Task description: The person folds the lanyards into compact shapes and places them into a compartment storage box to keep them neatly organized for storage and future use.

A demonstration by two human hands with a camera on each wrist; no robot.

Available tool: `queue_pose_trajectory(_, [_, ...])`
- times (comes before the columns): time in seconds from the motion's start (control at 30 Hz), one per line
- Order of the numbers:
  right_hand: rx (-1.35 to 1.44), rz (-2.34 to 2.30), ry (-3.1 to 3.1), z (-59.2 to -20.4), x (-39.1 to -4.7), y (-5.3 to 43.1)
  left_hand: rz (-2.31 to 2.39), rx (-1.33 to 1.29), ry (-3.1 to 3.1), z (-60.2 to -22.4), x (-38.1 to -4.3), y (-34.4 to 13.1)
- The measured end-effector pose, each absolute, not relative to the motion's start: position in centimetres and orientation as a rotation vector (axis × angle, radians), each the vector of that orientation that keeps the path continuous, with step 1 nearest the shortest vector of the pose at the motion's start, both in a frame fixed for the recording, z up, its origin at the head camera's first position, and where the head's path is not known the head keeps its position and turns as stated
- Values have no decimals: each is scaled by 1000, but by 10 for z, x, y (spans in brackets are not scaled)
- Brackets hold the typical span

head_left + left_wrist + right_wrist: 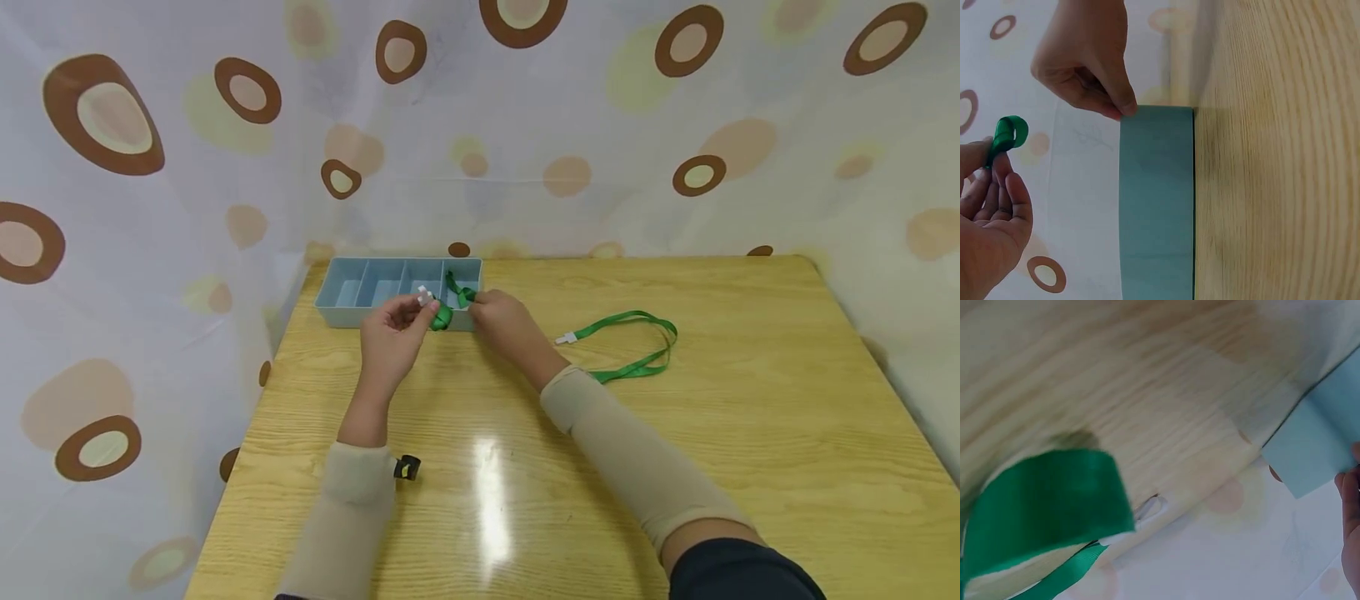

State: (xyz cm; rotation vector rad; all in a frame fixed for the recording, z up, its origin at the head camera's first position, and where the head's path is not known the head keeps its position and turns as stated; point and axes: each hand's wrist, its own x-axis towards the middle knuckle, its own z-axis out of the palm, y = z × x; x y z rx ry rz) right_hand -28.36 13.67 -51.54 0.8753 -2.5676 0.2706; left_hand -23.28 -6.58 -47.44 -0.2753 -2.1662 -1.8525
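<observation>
While your left hand [390, 333] and right hand [501, 317] pinch the rolled green lanyard [442, 317] just before the grey tray [352, 310], treat it as light, limp ribbon; grip its coil. Left-wrist view: glossy loop [1009, 134] held in fingertips. Right-wrist view: 1 flat green band [1047, 506].

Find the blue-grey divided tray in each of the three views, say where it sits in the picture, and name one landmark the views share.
Head view: the tray lies left of centre at the table's far edge, just behind both hands.
Left wrist view: its outer wall is a tall band down the middle, reaching the bottom edge.
Right wrist view: only a corner shows at the right edge.
Shared landmark: the wooden table, in all three views.
</observation>
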Motion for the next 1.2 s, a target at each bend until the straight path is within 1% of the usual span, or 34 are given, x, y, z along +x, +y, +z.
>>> queue_pose_trajectory(0.33, [852, 280, -2594, -519, -282, 135, -1522, -187, -2425, -482, -295, -84])
queue_pose_trajectory(0.5, [845, 241, -2632, -515, -282, 133, -1429, -140, -2557, -487, -314, -85])
queue_pose_trajectory(0.67, [832, 219, -2663, -516, -282, 132, -1280, -83, -2726, -491, -319, -84])
queue_pose_trajectory(0.8, [834, 205, -2679, -519, -281, 130, -1211, -63, -2806, -489, -316, -83])
queue_pose_trajectory(1.07, [839, 189, -2670, -519, -280, 130, -1284, -126, -2734, -489, -311, -74])
queue_pose_trajectory(1.2, [888, 227, -2702, -515, -279, 134, -1334, -173, -2681, -487, -303, -64])
